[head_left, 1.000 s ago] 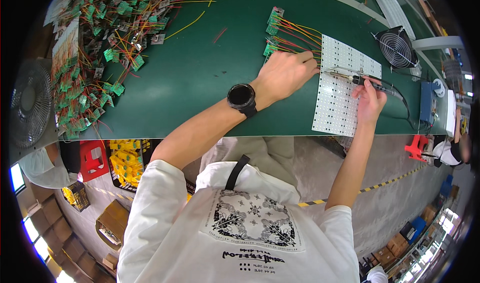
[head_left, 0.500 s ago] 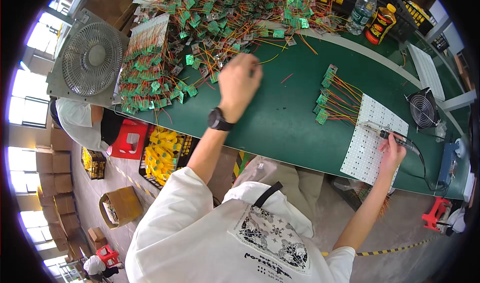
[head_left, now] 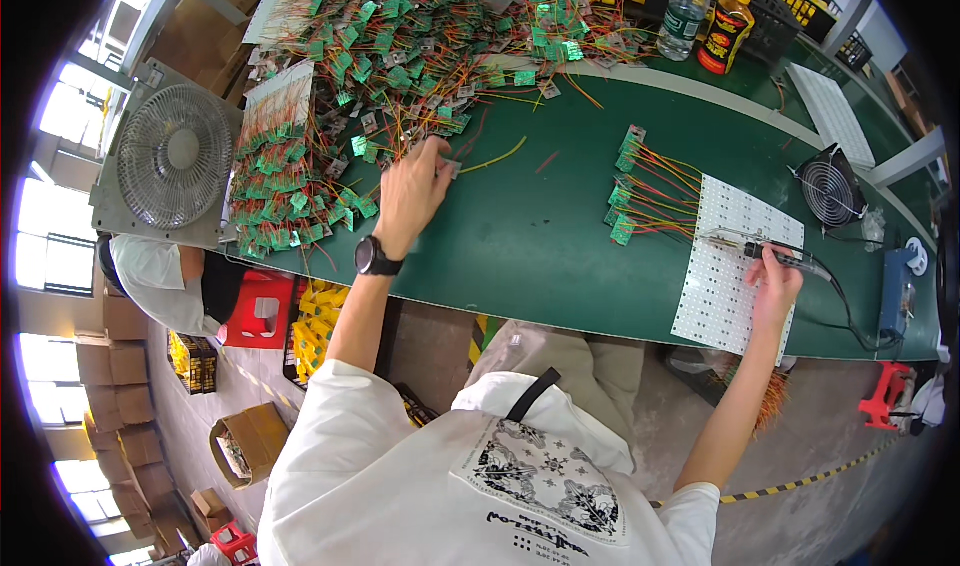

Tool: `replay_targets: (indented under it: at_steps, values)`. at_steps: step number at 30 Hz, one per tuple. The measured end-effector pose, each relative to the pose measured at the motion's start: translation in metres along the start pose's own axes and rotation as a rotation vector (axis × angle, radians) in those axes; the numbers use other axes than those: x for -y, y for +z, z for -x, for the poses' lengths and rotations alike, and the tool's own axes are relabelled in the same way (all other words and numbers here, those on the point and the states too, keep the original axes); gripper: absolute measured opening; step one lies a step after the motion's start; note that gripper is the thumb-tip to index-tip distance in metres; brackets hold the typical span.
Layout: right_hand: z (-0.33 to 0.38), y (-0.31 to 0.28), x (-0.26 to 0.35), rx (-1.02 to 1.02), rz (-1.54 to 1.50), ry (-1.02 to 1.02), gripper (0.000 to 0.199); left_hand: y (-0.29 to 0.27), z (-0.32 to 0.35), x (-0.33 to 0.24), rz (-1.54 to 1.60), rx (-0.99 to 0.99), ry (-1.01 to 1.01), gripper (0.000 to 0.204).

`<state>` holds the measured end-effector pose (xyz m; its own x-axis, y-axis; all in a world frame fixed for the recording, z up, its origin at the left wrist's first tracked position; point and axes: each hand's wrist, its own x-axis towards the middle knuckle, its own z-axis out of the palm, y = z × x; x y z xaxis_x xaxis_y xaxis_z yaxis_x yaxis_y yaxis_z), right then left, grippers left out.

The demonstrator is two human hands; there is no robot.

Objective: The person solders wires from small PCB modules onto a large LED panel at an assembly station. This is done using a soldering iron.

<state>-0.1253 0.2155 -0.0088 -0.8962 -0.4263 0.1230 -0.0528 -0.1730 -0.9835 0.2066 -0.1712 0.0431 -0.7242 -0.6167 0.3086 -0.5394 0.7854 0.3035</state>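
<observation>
My left hand is at the near edge of a large heap of green circuit boards with red and yellow wires. Its fingers are pinched on a small wired circuit board, mostly hidden by the hand, whose yellow and red wires stick out past the fingertips. In my right hand is a soldering iron, held like a pen with its tip pointing left over a white perforated board. Several green circuit boards lie in a row left of that board, their wires running onto it.
More wired boards on white panels lie at the left, beside a box fan. Two bottles, one clear and one dark-labelled, stand at the back. A small black fan and a blue soldering station are at the right.
My left hand has moved left and a little nearer, and a wired board now shows in its fingers. My right hand keeps the soldering iron over the white board. The whole view has shifted slightly.
</observation>
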Motion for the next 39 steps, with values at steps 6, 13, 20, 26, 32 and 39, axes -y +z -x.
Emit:
replay_targets:
  at_steps: [6, 13, 20, 26, 32, 39]
  values:
    - [0.000, 0.001, -0.001, -0.005, -0.019, 0.000, 0.018, 0.000, 0.042, -0.012, 0.023, -0.007, 0.002, 0.021]
    - [-0.002, -0.004, -0.007, 0.005, -0.020, 0.015, 0.018, -0.012, 0.047, -0.003, 0.208, 0.077, -0.016, 0.025]
    - [-0.002, -0.002, -0.005, -0.008, -0.015, 0.017, 0.019, -0.011, 0.063, 0.019, 0.931, 0.145, -0.396, 0.031]
    - [0.001, -0.002, -0.002, -0.031, -0.001, 0.010, 0.019, -0.027, 0.073, 0.006, 1.578, 0.279, -0.629, 0.034]
    - [-0.001, 0.000, 0.001, -0.048, -0.022, 0.029, 0.020, -0.006, 0.072, -0.027, 0.842, 0.189, -0.333, 0.037]
    - [-0.001, 0.001, 0.000, -0.065, -0.052, 0.038, 0.019, 0.018, 0.036, -0.129, 0.734, 0.412, 0.340, 0.014]
